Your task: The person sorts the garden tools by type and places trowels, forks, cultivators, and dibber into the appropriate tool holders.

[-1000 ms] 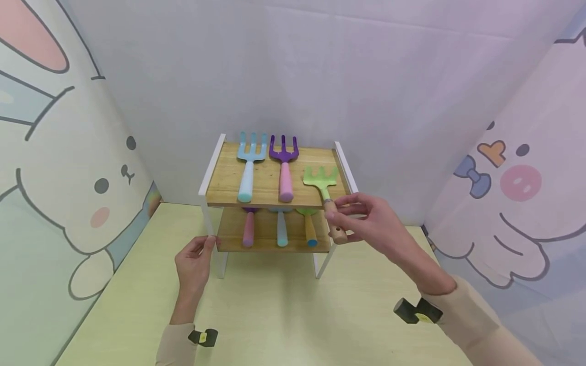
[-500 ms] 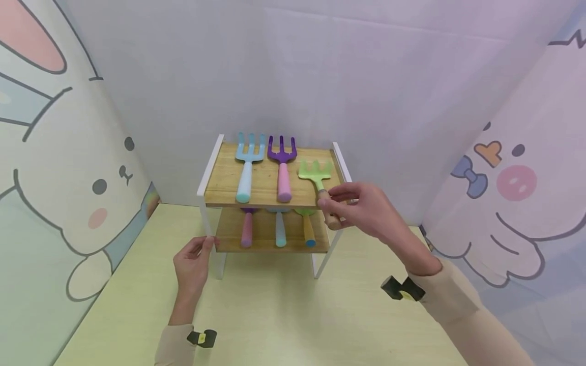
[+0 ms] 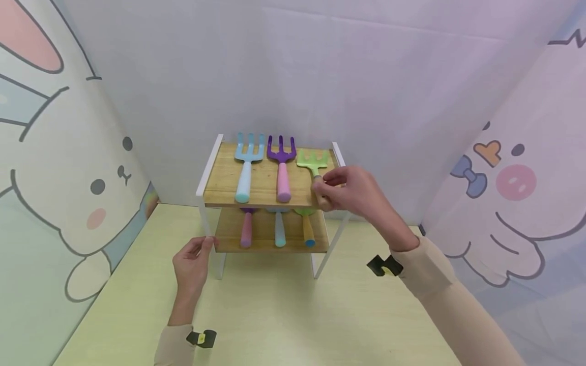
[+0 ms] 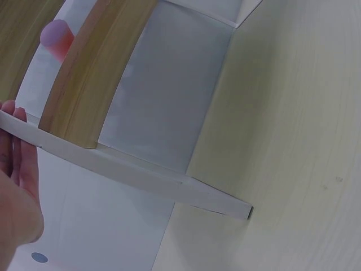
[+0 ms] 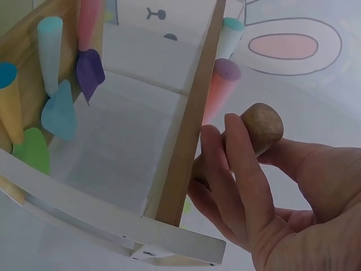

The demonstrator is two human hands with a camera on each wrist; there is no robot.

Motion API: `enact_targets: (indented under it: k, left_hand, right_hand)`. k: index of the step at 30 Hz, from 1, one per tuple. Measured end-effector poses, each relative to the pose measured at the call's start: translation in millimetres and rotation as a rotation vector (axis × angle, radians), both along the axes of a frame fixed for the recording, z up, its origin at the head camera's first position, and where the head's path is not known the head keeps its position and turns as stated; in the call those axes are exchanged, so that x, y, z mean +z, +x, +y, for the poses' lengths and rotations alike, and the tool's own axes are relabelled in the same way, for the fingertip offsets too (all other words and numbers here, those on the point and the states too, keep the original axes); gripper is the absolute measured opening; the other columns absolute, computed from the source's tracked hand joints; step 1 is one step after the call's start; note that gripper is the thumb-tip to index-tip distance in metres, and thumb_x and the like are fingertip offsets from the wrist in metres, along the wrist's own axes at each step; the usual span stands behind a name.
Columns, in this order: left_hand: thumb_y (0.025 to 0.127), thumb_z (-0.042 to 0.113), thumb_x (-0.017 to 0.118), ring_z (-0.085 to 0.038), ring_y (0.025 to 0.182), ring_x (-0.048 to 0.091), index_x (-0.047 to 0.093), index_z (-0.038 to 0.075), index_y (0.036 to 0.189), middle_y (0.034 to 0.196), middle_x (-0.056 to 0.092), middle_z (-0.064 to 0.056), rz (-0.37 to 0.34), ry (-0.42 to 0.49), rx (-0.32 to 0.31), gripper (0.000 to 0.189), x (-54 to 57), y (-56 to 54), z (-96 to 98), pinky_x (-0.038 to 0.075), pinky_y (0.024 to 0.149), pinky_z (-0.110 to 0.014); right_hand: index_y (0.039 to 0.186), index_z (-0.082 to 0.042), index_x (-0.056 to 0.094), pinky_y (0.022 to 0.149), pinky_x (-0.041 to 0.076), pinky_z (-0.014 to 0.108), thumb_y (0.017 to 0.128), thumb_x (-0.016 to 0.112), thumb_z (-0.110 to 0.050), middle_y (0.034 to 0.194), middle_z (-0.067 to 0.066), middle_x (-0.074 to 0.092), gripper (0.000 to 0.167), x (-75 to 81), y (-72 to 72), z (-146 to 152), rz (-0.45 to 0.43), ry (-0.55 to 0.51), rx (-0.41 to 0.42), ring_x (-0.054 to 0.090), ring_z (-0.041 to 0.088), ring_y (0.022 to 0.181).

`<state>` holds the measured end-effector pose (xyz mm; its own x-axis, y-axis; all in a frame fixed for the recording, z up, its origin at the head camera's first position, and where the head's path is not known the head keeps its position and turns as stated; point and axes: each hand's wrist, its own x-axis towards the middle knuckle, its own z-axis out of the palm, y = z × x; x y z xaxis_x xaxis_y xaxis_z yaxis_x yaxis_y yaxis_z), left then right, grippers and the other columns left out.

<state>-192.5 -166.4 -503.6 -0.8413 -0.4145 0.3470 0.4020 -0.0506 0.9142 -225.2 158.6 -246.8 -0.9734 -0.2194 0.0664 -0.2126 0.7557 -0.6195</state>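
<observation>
In the head view, my right hand pinches the wooden handle of a light green garden hand rake at the upper shelf's right side. Its tines are over the upper shelf; whether they touch the wood cannot be told. Left of it lie a purple hand fork with a pink handle and a light blue hand fork, both tines to the back. My left hand holds the rack's white left post beside the lower shelf, with fingers bent behind it.
On the lower shelf lie several small trowels: one with a pink handle, a light blue one and a green one with a yellow handle. The rack stands on a pale table, near a cloth backdrop.
My right hand has moved the green hand rake back and slightly left, from beyond the shelf's front edge to over the shelf, beside the purple fork. My left hand stays at the post.
</observation>
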Motion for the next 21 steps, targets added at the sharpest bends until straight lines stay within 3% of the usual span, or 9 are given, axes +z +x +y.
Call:
enact_targets:
  k: [12,21]
  left_hand:
    - [0.097,-0.004,0.068,-0.007,0.083,0.074,0.067,-0.019,0.093,0.084,0.076,0.004,-0.002,0.013,0.000,0.016,1.1,-0.5,0.7,0.053,0.087,-0.016]
    - [0.097,-0.004,0.068,-0.006,0.083,0.074,0.067,-0.019,0.094,0.084,0.077,0.005,-0.019,0.012,0.005,0.014,-0.4,-1.9,-0.6,0.053,0.087,-0.016]
  right_hand:
    - [0.107,-0.001,0.077,0.081,0.054,0.041,0.095,0.067,-0.024,0.099,0.013,0.077,0.028,-3.4,-18.1,-10.2,0.137,0.067,-0.011,0.070,0.027,0.098]
    - [0.098,0.000,0.077,0.078,0.055,0.042,0.095,0.064,-0.022,0.094,0.015,0.076,0.026,-7.1,-22.6,-15.9,0.201,0.098,-0.017,0.071,0.029,0.091]
